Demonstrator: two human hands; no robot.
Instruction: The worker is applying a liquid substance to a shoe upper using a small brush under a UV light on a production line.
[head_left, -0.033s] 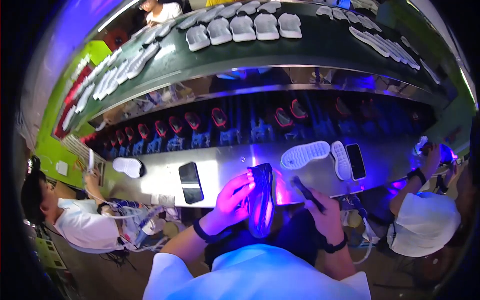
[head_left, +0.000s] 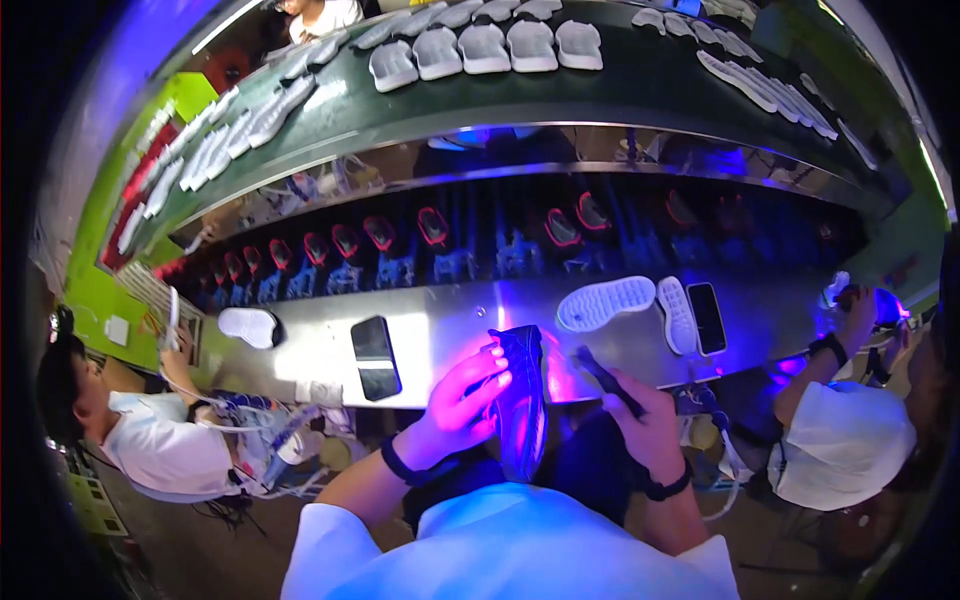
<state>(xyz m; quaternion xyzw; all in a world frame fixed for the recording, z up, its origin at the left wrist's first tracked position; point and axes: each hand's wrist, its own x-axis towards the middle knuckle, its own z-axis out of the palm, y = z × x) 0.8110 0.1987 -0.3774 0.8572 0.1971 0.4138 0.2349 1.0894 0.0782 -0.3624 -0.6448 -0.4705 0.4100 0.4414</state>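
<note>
A dark shoe upper (head_left: pixel 521 400) stands lengthwise over the bench's front edge, lit pink and violet. My left hand (head_left: pixel 463 400) is closed round its left side, fingers on the upper part. My right hand (head_left: pixel 643 418) grips a slim dark brush (head_left: pixel 607 379) by its handle. The brush's tip points up and left, apart from the shoe. Beyond the brush a white shoe sole (head_left: pixel 606 303) lies with its tread-like pattern up. Next to it is a narrower white sole (head_left: pixel 677 316).
A dark phone (head_left: pixel 376 358) and a white sole (head_left: pixel 248 327) lie on the metal bench (head_left: pixel 450 310) at left; another phone (head_left: pixel 706 318) lies right. Behind, red-rimmed shoe uppers (head_left: pixel 432 227) line a dark channel. A green conveyor (head_left: pixel 330 105) carries several white soles. Co-workers sit on both sides.
The shoe has turned slightly in my left hand, so less of its lit side shows. The brush has shifted a little left and up. The whole view has moved slightly.
</note>
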